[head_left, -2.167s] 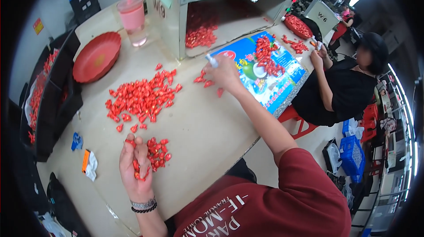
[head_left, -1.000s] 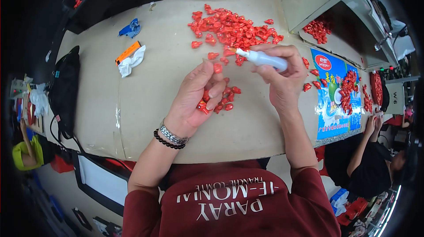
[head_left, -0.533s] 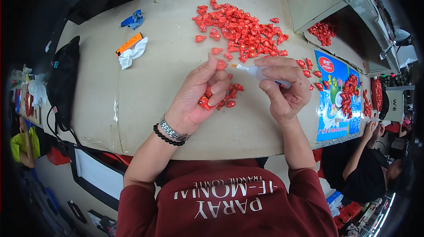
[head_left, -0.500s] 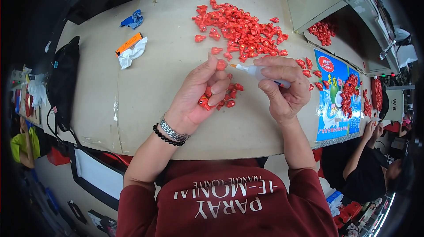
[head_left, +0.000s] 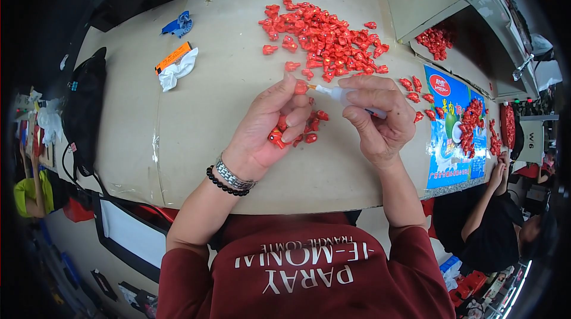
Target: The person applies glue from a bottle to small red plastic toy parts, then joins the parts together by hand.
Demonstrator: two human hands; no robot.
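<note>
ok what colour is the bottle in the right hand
Whitish; the bottle in the right hand shows best in the head view.

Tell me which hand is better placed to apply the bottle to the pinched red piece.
Probably the right hand: it holds the bottle, nozzle pointing at the red piece. The left hand pinches that piece and cups more pieces.

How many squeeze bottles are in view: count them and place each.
1: the squeeze bottle is in the right hand, its nozzle pointing toward the red piece pinched in the left hand. Others may be hidden.
</note>
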